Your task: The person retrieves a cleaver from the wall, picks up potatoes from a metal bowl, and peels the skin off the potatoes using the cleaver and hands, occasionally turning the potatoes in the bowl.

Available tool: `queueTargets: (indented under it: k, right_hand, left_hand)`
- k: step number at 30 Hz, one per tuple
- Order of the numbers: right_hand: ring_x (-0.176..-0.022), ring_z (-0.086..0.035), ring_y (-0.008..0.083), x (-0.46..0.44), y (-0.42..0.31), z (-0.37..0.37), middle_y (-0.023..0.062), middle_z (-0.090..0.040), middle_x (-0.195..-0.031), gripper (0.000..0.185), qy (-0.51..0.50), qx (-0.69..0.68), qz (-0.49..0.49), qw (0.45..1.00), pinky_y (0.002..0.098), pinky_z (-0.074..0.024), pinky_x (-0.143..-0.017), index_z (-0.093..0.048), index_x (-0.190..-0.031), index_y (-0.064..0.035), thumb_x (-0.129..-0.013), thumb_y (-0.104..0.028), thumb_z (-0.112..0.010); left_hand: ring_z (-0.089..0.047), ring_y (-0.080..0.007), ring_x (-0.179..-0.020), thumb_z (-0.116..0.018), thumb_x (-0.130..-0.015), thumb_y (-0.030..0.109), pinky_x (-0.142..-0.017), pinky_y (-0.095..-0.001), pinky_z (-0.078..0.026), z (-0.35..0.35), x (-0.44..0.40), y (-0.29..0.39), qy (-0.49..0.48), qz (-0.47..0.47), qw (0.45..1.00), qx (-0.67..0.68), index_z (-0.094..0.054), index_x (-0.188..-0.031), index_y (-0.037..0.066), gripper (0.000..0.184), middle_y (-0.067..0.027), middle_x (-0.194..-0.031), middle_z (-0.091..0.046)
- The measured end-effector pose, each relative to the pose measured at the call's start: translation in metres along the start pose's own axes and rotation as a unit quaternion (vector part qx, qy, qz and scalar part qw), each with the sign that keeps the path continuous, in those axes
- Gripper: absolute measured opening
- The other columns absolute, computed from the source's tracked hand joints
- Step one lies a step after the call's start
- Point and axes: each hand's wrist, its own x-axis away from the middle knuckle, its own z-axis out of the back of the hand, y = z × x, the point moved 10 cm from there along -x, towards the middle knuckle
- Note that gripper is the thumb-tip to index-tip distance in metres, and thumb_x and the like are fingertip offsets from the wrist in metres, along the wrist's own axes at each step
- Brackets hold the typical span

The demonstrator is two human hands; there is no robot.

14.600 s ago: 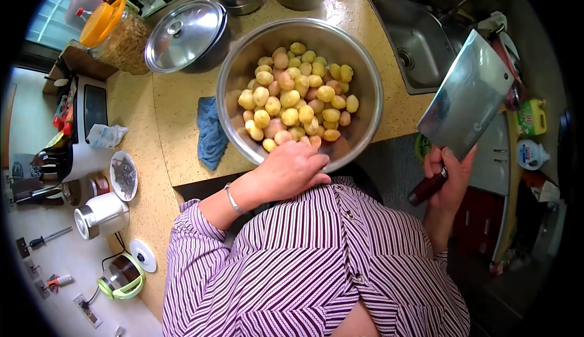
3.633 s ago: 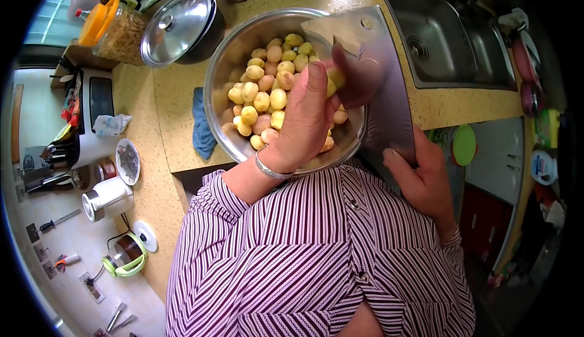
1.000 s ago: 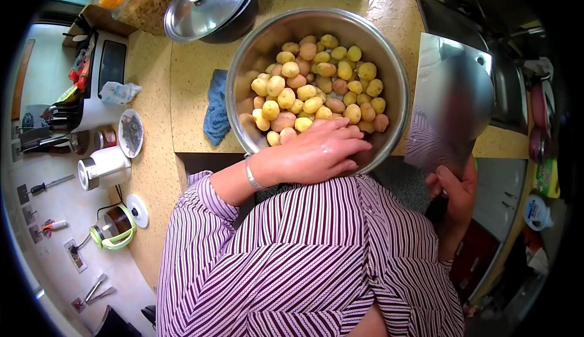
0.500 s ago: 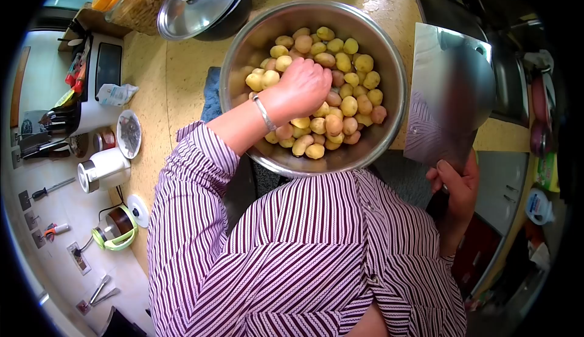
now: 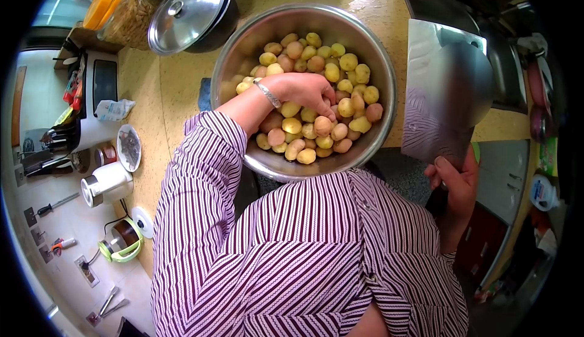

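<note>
Holding hands apart | touching potatoes with bent left hand inside big metal bowl, too hidden to tell if gripping one | squeezing big knife in right hand, just right of bowl

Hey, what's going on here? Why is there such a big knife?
A person in a striped shirt has their left hand down in a big metal bowl, fingers among lots of small potatoes. I can't tell whether it grips one. The right hand holds the big knife, a cleaver, blade up beside the bowl, not touching the potatoes.
</note>
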Motion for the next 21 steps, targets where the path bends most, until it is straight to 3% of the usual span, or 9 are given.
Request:
queueTargets:
  k: [4,11,13,17,19,20,21]
  right_hand:
    - [-0.061,-0.057,0.0081,0.002,-0.002,-0.001,0.007,-0.066,-0.079,0.043,0.003,0.008,-0.002,1.0,0.0198,-0.0445,-0.054,-0.055,-0.129,0.0035,-0.088,-0.006,-0.06]
    - [-0.062,-0.057,0.0082,0.0,0.002,-0.01,0.0068,-0.066,-0.079,0.042,-0.012,0.001,-0.014,1.0,0.02,-0.0446,-0.055,-0.056,-0.128,0.0038,-0.087,-0.007,-0.061]
    - [-0.062,-0.057,0.0081,0.0,-0.003,-0.013,0.0067,-0.066,-0.079,0.042,-0.012,0.005,-0.009,1.0,0.0201,-0.0447,-0.055,-0.056,-0.127,0.0039,-0.087,-0.007,-0.061]
    - [-0.062,-0.057,0.0076,0.005,-0.01,-0.013,0.0066,-0.066,-0.079,0.04,-0.012,0.001,0.0,1.0,0.0201,-0.0447,-0.057,-0.057,-0.126,0.0045,-0.087,-0.006,-0.061]
    - [-0.062,-0.056,0.0074,0.007,-0.011,-0.013,0.0061,-0.066,-0.079,0.042,-0.013,0.007,0.004,1.0,0.0199,-0.0445,-0.058,-0.056,-0.127,0.0045,-0.087,-0.006,-0.061]
    - [-0.062,-0.056,0.0072,0.007,-0.012,-0.014,0.0056,-0.066,-0.079,0.043,-0.017,0.014,0.007,1.0,0.0197,-0.0443,-0.058,-0.056,-0.128,0.0045,-0.087,-0.006,-0.062]
    - [-0.062,-0.056,0.0072,0.008,-0.014,-0.016,0.0056,-0.066,-0.079,0.043,-0.015,0.012,0.009,1.0,0.0197,-0.0443,-0.058,-0.056,-0.128,0.0045,-0.087,-0.006,-0.062]
  left_hand:
    - [-0.065,-0.0218,-0.098,-0.078,-0.082,0.041,-0.087,-0.0327,-0.049,0.003,0.004,0.01,0.025,-0.019,0.996,0.087,-0.068,-0.118,0.003,0.054,-0.0114,-0.105,-0.071]
    - [-0.064,-0.017,-0.091,-0.078,-0.08,0.046,-0.082,-0.0309,-0.049,-0.002,-0.006,0.017,0.027,0.036,0.998,0.043,-0.07,-0.111,-0.001,0.056,-0.0097,-0.096,-0.071]
    - [-0.062,-0.0147,-0.085,-0.077,-0.081,0.045,-0.079,-0.0294,-0.049,-0.008,-0.011,0.017,0.026,0.012,0.985,0.169,-0.07,-0.108,-0.002,0.055,-0.0077,-0.093,-0.07]
    - [-0.06,-0.0129,-0.081,-0.074,-0.086,0.039,-0.075,-0.0272,-0.049,-0.002,-0.003,0.013,0.05,-0.004,0.979,0.197,-0.071,-0.104,-0.002,0.045,-0.0043,-0.091,-0.069]
    - [-0.058,-0.0115,-0.083,-0.065,-0.094,0.033,-0.074,-0.025,-0.048,0.004,0.003,0.022,0.042,-0.102,0.926,0.36,-0.069,-0.108,0.0,0.037,-0.0031,-0.095,-0.067]
    - [-0.058,-0.0115,-0.083,-0.065,-0.094,0.033,-0.074,-0.025,-0.048,0.005,0.009,0.024,0.041,-0.103,0.927,0.358,-0.069,-0.108,0.0,0.037,-0.0031,-0.095,-0.067]
    - [-0.057,-0.0112,-0.083,-0.061,-0.097,0.033,-0.075,-0.0251,-0.048,0.015,0.018,0.026,0.078,-0.13,0.89,0.43,-0.069,-0.111,0.001,0.036,-0.0033,-0.097,-0.066]
